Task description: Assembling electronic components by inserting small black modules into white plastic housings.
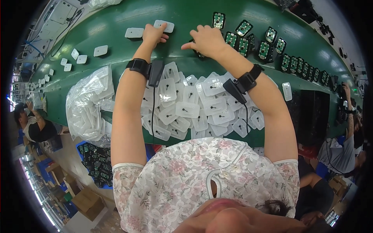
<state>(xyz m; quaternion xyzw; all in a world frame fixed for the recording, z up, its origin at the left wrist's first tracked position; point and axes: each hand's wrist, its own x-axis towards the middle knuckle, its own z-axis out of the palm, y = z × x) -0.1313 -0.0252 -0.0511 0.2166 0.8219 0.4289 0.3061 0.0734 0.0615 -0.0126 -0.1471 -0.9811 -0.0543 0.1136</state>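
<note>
At the far side of the green bench, my left hand (153,35) is closed on a small rounded white-topped case (166,26), its thumb over the top. A similar white-topped case (134,33) with a dark base sits just left of that hand. To the right, my right hand (208,40) has its fingers apart and the thumb stretched out leftward. A dark piece lies beneath this hand, mostly hidden by it. Beyond and beside it stand black cases with green circuit boards (230,39). One such board case (218,20) stands farther back.
Clear plastic covers (187,110) are heaped before me, beside a clear plastic bag (87,97) of more. More white-topped cases (100,51) trail left; board cases (294,63) line up rightward. A black bin (313,116) stands right, a blue crate (81,148) lower left. People work at both sides.
</note>
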